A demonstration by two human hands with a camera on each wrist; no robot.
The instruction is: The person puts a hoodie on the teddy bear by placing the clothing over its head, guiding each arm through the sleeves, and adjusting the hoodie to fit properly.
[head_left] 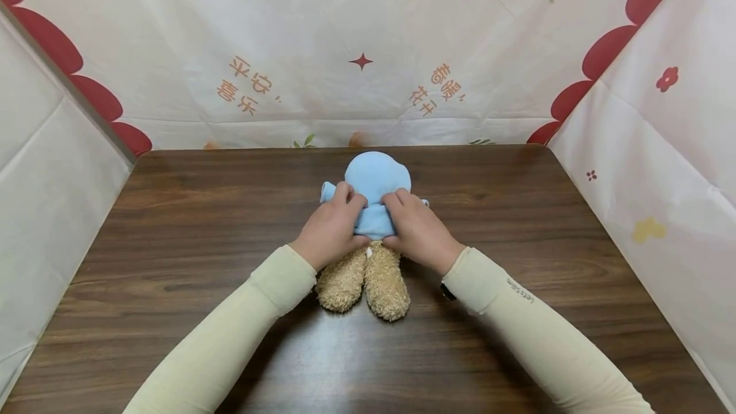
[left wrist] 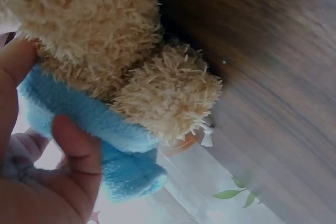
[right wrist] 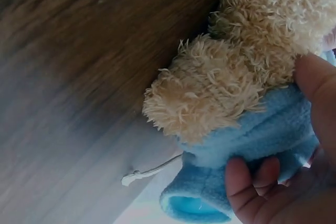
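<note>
Nearest, the plush toy point(head_left: 388, 286) has its 2 furry legs point(head_left: 340, 283) on the tabletop point(head_left: 201, 273). Past them, left hand point(head_left: 330, 225) and right hand point(head_left: 418, 227) each pinch the blue garment point(head_left: 376, 174) near its lower edge. The step seems to be working the garment over the toy, on or off I cannot tell; the next move calls for an even draw. The wrist views show furry arms point(right wrist: 205, 90) below the hem, hidden overhead; the right adds a white cord point(right wrist: 152, 173). Farthest hangs the backdrop point(head_left: 322, 24).
</note>
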